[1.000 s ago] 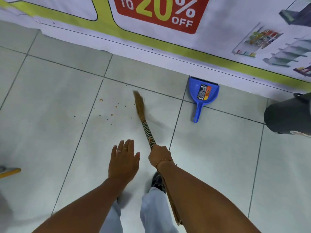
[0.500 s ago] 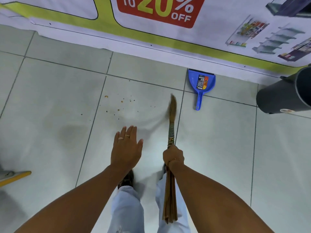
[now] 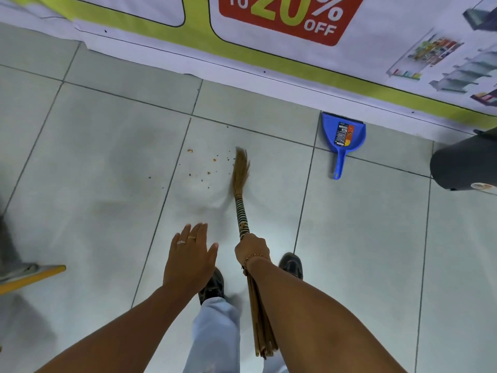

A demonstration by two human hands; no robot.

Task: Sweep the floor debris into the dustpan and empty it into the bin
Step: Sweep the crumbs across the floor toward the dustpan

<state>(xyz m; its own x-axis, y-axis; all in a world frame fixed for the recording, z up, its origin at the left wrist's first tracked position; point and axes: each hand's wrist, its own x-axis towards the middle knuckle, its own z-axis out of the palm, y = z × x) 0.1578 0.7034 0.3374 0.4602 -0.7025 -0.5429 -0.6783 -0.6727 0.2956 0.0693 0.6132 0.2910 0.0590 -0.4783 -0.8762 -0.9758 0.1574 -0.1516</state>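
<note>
My right hand (image 3: 251,251) grips a straw broom (image 3: 241,195) by its black-and-white wrapped handle, with the bristle tip on the floor just right of the debris. Small brown crumbs (image 3: 208,165) lie scattered on a pale tile ahead of me. My left hand (image 3: 190,258) hovers flat with fingers apart, holding nothing. A blue dustpan (image 3: 343,135) lies on the floor against the wall banner, handle pointing toward me, to the right of the broom. A dark bin (image 3: 464,162) stands at the right edge.
A printed banner (image 3: 282,49) covers the wall base ahead. A yellow-edged object (image 3: 32,277) juts in at the left edge. My shoes (image 3: 291,265) and pale trousers are below my hands. Tiled floor spreads all around.
The broom tip swung from left of the tile to the right, then back leftward to the crumbs. The view shifted left, so the dustpan and bin sit further right.
</note>
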